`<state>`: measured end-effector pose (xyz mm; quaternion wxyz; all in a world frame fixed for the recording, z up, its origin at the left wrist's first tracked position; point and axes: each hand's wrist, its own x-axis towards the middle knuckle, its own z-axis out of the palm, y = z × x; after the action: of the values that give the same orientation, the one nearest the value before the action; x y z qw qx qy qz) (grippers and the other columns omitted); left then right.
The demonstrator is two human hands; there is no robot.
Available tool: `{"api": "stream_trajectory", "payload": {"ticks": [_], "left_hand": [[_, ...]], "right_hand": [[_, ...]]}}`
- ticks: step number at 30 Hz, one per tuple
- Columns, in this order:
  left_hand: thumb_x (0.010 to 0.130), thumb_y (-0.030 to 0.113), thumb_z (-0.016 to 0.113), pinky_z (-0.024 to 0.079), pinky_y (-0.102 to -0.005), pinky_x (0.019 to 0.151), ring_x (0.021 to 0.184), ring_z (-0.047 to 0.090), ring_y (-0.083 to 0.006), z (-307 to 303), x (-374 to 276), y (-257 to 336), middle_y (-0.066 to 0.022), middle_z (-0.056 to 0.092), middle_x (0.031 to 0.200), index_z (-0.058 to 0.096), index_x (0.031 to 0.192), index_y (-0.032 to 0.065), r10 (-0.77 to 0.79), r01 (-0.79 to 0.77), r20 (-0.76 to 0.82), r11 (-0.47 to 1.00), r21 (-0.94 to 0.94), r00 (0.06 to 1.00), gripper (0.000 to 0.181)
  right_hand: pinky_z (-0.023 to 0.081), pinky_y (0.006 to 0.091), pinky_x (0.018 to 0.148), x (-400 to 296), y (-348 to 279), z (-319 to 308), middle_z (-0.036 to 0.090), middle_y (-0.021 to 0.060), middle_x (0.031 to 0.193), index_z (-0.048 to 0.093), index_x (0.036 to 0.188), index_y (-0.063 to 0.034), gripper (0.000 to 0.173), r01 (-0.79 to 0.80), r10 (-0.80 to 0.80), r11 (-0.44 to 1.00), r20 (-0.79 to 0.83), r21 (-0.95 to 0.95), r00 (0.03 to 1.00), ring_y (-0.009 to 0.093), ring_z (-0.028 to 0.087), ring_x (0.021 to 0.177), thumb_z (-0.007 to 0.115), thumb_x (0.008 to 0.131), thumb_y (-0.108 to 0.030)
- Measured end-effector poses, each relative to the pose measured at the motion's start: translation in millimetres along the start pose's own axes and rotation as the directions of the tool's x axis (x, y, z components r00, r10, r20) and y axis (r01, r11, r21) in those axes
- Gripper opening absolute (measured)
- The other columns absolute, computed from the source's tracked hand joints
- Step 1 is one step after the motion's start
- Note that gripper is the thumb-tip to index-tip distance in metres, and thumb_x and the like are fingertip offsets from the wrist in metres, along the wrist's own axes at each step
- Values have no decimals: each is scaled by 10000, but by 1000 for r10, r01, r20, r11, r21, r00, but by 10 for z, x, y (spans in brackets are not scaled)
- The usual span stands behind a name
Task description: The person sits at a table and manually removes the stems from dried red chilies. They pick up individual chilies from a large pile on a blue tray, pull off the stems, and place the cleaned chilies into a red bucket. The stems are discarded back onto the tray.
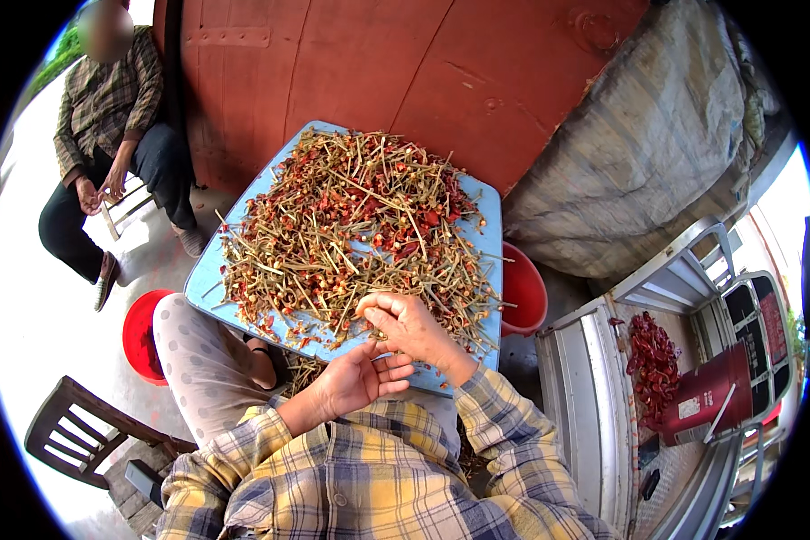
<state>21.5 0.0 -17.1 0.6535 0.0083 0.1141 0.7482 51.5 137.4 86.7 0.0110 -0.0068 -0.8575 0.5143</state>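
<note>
A heap of dried chilli stems and red pepper fragments (337, 223) covers most of a light blue tabletop (482, 202) before me. Over the near edge of the table, my left hand (361, 381) is turned palm up, its fingers a little apart and nothing visible in the palm. My right hand (412, 331) is just above it, close to the heap, with thumb and index finger curled towards each other. The two hands meet near the left thumb. Whether a small piece is pinched in the right fingers, I cannot tell.
Red buckets (142, 337) (523, 290) stand either side of the table. A metal cart bed (584, 378) holds dried red chillies (651, 364) and a tipped dark red bucket (712, 395). A wooden chair (74, 432) is at left; a seated person (108, 115) sits beyond.
</note>
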Motion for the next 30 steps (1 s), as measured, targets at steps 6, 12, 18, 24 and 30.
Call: {"api": "stream_trajectory", "payload": {"ticks": [6,12,18,24,30], "left_hand": [[1016,356,304,521,-395,887,1017,607,-234,-3,12,46,-89,590,1150,503,1172,37,149,-154,-66,985,-83,987,406],[1007,215,357,541,-381,810,839,607,-218,63,2,136,-87,604,900,561,1019,-4,174,-196,-133,965,-174,976,300],[1003,204,367,513,-333,675,729,567,-198,28,-15,173,-72,595,811,583,980,13,164,-194,-165,964,-183,973,289],[980,164,413,511,-328,691,745,564,-197,29,-33,193,-63,587,827,578,1004,24,207,-228,-154,965,-130,966,217],[924,66,436,520,-346,717,780,575,-208,11,-63,174,-78,583,860,551,1062,23,239,-252,-168,966,-62,957,185]], "right_hand": [[476,233,677,8,-50,300,618,5,822,624,1027,-18,172,135,-145,980,60,144,988,64,561,746,514,946,-122],[477,224,645,84,-105,-104,608,4,783,614,1041,-23,167,-45,29,967,67,250,997,77,564,699,517,936,-111],[474,364,752,276,409,-991,612,88,926,623,991,-42,158,-68,-139,782,-279,-620,950,252,589,847,558,864,-108],[476,412,772,303,837,-1138,622,106,975,635,977,-73,171,-94,-22,703,-154,-705,988,306,606,902,561,855,-168],[482,404,739,555,764,-1175,633,119,922,648,975,-69,165,-205,-47,707,-334,-677,941,289,617,859,606,845,-161]]}}
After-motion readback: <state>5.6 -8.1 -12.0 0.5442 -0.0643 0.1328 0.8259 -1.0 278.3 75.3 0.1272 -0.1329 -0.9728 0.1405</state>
